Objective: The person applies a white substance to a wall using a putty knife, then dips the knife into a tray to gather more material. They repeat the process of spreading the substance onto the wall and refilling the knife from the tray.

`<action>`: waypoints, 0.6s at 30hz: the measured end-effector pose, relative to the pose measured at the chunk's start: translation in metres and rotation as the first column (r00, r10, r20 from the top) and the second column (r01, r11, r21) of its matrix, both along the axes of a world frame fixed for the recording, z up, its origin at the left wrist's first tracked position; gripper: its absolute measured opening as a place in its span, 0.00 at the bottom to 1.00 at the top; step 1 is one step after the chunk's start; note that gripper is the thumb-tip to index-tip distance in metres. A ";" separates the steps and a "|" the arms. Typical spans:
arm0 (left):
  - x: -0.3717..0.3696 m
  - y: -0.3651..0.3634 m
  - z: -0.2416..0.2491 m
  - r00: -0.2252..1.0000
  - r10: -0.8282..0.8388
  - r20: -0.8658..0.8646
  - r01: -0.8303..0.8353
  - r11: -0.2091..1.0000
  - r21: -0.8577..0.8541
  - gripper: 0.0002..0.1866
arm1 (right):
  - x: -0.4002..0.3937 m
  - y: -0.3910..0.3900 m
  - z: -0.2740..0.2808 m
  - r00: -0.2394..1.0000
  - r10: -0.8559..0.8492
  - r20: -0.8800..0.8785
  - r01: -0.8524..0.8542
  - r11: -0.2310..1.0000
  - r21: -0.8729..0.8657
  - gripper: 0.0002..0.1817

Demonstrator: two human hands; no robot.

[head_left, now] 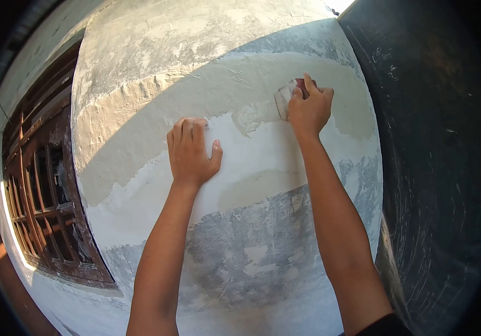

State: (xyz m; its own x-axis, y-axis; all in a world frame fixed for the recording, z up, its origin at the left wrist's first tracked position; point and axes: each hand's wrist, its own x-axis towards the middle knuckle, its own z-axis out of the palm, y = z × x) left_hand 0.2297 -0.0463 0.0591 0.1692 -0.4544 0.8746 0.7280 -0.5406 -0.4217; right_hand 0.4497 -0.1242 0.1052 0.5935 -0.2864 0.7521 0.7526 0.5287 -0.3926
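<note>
My right hand [312,109] grips a putty knife [283,102] whose wide blade, smeared with pale filler, lies close to the wall; a dark red part shows by the fingers. Left of the blade, a lump of wet putty [247,119] sticks to the wall [240,257]. My left hand [189,148] is against or near the same wall, its fingers curled and its thumb apart. A small greyish edge shows by its fingertips, but what it belongs to is hidden. Between the hands runs a smooth white coated band [257,147], with beige putty above it.
A brown wooden window with bars [50,196] is set in the wall at the left. A dark scratched surface [436,168] stands along the right side. Sunlight falls on the upper left of the wall; bare grey patches lie lower down.
</note>
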 end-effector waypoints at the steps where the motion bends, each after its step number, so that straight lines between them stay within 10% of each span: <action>1: 0.000 0.000 0.001 1.000 0.013 -0.018 -0.013 1.000 0.003 0.23 | -0.004 0.000 0.000 0.998 -0.021 0.055 0.020 1.000 0.012 0.22; 4: -0.001 -0.001 -0.001 0.999 0.021 -0.030 -0.021 1.000 0.000 0.23 | -0.033 0.004 -0.014 0.916 0.049 0.399 0.015 0.988 -0.155 0.22; 8: 0.000 0.000 -0.001 1.000 0.012 -0.026 -0.012 1.000 0.010 0.22 | -0.007 0.000 -0.014 0.998 -0.058 0.004 0.059 0.996 -0.061 0.22; 18: 0.007 -0.008 -0.017 0.997 -0.053 -0.059 0.050 0.997 -0.053 0.22 | 0.017 -0.035 -0.068 0.989 0.077 0.123 -0.035 0.951 -0.307 0.27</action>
State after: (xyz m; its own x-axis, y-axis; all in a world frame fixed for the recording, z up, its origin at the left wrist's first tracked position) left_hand 0.2371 -0.0547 0.0424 0.2000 -0.4184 0.8860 0.6729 -0.5986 -0.4346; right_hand 0.4662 -0.1591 0.0368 0.4918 -0.0020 0.8707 0.7810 0.4430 -0.4401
